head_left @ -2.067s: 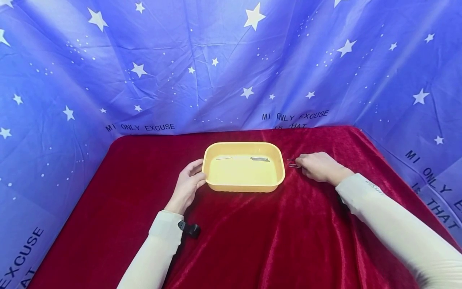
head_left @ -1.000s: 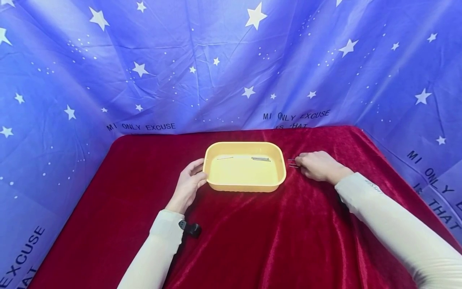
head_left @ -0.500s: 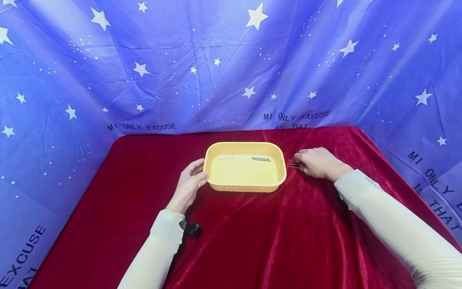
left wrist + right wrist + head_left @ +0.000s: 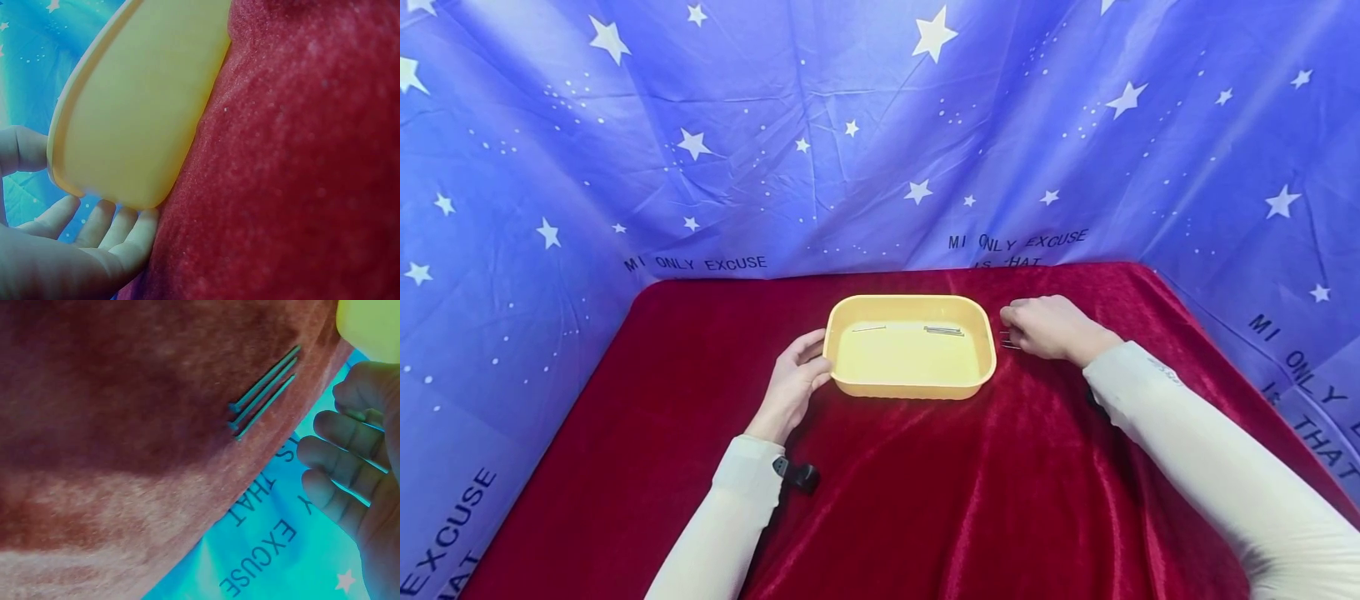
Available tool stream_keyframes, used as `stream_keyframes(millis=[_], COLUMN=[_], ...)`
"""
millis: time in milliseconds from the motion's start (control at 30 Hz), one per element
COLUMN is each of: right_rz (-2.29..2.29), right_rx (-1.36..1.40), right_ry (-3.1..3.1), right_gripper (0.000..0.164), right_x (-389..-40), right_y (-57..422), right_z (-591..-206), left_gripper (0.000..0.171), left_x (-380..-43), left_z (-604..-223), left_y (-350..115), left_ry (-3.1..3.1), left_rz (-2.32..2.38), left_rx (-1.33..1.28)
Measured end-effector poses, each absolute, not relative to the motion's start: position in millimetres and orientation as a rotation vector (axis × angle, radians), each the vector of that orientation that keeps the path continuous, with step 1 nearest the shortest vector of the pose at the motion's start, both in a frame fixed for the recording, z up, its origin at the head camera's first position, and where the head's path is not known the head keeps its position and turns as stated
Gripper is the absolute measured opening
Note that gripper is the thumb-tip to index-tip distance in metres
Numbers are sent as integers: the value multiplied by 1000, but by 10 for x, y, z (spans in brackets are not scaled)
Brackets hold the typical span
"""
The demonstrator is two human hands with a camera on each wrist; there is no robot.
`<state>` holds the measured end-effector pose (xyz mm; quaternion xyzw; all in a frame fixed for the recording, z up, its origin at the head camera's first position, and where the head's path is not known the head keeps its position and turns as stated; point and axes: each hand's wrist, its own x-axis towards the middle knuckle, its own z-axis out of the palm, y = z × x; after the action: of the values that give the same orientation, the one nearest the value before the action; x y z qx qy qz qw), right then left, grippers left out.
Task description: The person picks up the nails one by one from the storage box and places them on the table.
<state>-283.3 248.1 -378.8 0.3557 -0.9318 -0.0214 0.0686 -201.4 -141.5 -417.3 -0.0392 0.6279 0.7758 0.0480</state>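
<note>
A yellow rectangular container (image 4: 910, 389) stands on red cloth. My left hand (image 4: 792, 375) holds its left end. In the left wrist view, that hand's thumb lies at the rim and its fingertips touch the outer wall. Three metal nails (image 4: 264, 393) lie side by side on the cloth, just right of the container. Above them is my right hand (image 4: 1051, 327), which partly hides them in the head view. From the right wrist, this hand (image 4: 356, 450) shows loosely bent fingers, apart from the nails, with nothing visible in them.
Inside the container, several nails (image 4: 943, 331) lie together at the right and a single nail (image 4: 869, 328) at the left. Blue cloth with stars (image 4: 880, 167) hangs behind and at both sides. The red cloth (image 4: 880, 500) covers the table.
My right hand has shifted left and towards the far side, covering more of the nails outside the container. My left hand and the container keep their place.
</note>
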Motion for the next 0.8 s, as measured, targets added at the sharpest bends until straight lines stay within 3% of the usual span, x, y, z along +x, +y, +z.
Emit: stream_keyframes(millis=[800], right_rz=[-53], right_rx=[1008], right_ry=[-2783], right_gripper=[20], right_x=[-3006], right_y=[2141], right_z=[-3458], left_gripper=[61], left_x=[-2006], left_z=[-4155], left_y=[-1404], left_ry=[1909], left_rz=[2374], left_rx=[-143])
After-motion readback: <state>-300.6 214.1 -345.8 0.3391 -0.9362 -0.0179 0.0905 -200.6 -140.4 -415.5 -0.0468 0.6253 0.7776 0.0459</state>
